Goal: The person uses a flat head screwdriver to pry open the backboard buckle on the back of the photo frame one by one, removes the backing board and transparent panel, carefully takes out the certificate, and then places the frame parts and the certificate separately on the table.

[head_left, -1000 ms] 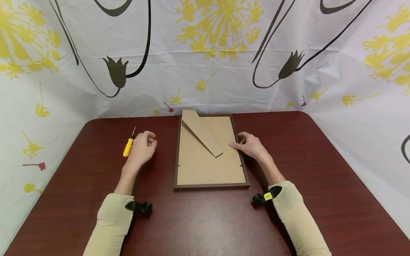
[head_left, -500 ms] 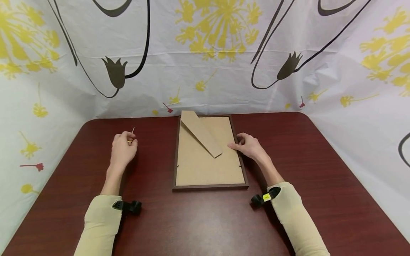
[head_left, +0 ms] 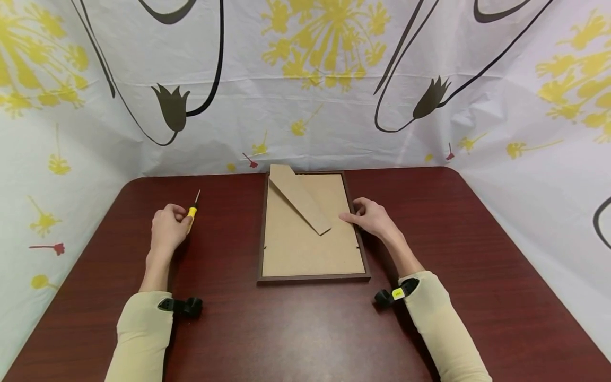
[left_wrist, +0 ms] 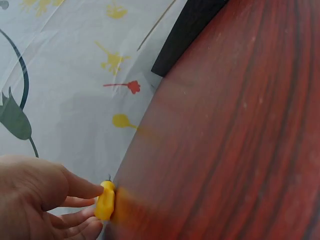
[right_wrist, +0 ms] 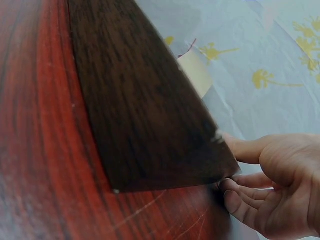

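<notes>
Left fingers [left_wrist: 82, 188] pinch the screwdriver [head_left: 192, 211] at nine o'clock from the frame [head_left: 314, 278], right fingers [head_left: 350, 217] clamping the frame's three-o'clock edge, presumably to steady it.

The glossy red-brown table [head_left: 305, 334] carries the frame [head_left: 288, 260], flat with its back facing up, and, to the frame's left and apart from it, the screwdriver [head_left: 192, 212].

We see soft, fairly even light.
Pale glare clouds the table [head_left: 305, 339] below the right fingers [head_left: 364, 201]; wrist views look dimmer.
</notes>
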Demonstrator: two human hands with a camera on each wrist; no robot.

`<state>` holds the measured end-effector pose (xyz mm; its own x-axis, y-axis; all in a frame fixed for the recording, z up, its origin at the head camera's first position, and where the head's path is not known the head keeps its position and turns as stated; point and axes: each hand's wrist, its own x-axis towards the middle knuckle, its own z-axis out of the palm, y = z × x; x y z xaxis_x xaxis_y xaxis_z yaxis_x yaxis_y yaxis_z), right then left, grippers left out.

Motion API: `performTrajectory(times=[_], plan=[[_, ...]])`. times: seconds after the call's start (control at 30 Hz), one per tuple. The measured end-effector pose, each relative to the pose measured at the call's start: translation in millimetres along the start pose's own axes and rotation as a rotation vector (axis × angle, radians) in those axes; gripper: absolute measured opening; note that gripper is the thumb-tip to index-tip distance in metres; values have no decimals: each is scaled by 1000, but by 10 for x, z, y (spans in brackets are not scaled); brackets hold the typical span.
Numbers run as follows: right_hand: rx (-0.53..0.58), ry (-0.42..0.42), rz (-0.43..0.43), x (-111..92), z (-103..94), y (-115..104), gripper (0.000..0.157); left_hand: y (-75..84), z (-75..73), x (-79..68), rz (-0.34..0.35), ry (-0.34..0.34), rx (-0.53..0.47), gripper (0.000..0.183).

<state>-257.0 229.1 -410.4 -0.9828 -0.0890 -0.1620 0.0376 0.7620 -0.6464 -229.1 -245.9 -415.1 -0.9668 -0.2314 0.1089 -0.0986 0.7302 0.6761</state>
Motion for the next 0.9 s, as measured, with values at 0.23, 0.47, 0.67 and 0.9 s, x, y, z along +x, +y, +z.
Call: performTrajectory(times=[0.23,0.47,0.67,0.9], plan=[[-4,2,-1,1,0,4,74,-8,-15,2,1,-63,17,33],[23,-13,6,-5,-2,-4,74,-15,-3,20,8,-96,59,34],[24,-13,8,-10,-13,-14,74,-25,-46,28,24,-141,74,38],[27,-10,3,-12,-10,-8,73,-10,-91,41,54,-191,37,39]])
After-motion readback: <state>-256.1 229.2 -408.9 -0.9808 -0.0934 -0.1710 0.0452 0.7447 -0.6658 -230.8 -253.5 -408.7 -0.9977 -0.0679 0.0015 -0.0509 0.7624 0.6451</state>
